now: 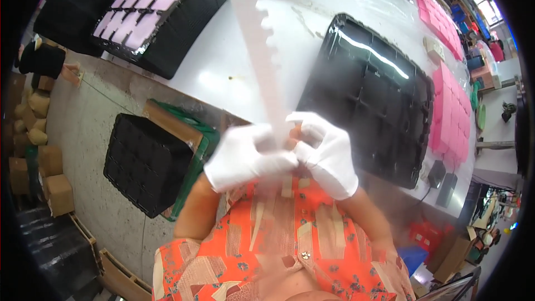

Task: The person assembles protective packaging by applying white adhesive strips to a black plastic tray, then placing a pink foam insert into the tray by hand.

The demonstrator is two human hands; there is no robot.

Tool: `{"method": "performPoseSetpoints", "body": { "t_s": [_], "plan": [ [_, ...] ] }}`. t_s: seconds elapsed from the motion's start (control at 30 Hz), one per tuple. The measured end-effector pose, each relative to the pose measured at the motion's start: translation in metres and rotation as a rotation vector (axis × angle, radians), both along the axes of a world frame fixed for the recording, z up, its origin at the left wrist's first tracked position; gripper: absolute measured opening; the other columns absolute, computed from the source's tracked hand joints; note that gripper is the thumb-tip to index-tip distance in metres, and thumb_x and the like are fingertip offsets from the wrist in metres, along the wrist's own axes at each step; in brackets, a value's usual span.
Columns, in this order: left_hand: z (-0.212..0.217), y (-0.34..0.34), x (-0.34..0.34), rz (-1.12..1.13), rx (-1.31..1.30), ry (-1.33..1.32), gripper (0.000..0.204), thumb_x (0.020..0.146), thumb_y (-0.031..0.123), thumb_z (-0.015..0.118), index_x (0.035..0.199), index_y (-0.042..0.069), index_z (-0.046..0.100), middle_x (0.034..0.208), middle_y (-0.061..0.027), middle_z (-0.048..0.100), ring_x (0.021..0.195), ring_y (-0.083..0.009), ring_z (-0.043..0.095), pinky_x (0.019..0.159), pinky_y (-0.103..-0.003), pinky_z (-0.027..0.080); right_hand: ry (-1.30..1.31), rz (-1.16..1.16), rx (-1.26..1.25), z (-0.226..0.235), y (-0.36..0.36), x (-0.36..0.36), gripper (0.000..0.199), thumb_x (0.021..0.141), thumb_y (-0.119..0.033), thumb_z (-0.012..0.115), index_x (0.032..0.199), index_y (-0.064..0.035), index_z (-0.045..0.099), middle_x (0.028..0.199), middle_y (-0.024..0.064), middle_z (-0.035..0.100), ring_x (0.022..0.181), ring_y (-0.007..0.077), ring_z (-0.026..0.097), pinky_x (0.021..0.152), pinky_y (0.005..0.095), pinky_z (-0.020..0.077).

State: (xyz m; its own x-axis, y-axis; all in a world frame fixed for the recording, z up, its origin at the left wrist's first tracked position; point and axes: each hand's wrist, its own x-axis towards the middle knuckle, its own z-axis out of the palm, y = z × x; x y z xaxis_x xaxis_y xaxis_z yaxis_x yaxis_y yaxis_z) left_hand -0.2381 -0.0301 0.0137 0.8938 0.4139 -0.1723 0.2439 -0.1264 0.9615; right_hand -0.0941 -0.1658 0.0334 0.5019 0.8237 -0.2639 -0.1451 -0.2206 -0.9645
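A long, pale pinkish strip (pixel 257 50), blurred and notched along its right edge, runs from my hands up past the top of the view. My left hand (pixel 245 156), in a white glove, is curled around the strip's lower part. Opposite it, my right hand (pixel 329 153) pinches at the strip's right edge; bare fingertips show through that white glove. Motion blur and the gloves hide the exact grip. Just beyond my right hand lies a large black tray (pixel 373 95) with a grid of compartments, on the white table (pixel 223 61).
Toward the far left of the table stand stacked black trays (pixel 189 28) with pink pieces on top. Pink stacks (pixel 450 111) line the right side. Below the table's left edge, a black tray stack (pixel 145 161) sits by a green crate (pixel 203 159). Another person's hand (pixel 71 73) shows at left.
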Motion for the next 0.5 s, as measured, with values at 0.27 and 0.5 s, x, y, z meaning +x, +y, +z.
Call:
{"method": "performPoseSetpoints", "body": {
  "t_s": [0.27,0.5],
  "plan": [
    [0.033,0.026,0.024,0.241,-0.202,-0.211,0.034,0.096,0.027,0.078,0.109,-0.005,0.076,0.093,-0.0063,0.075,0.077,-0.0072,0.064,0.072,-0.023,0.052,-0.105,0.035,-0.094,0.002,-0.006,0.004,0.020,0.090,-0.009,0.075,0.105,0.0036,0.072,0.085,0.0043,0.072,0.081,0.0069,0.064,0.076,0.0249,0.0542],
    [0.029,0.015,0.042,0.330,-0.155,-0.165,0.027,0.093,0.022,0.081,0.096,-0.005,0.077,0.082,-0.0066,0.076,0.065,-0.0079,0.066,0.057,-0.023,0.052,-0.046,-0.009,-0.108,0.003,-0.008,0.006,0.020,0.088,-0.011,0.075,0.103,0.0025,0.073,0.088,0.0053,0.074,0.081,0.0077,0.064,0.076,0.0259,0.0538]
  ]
}}
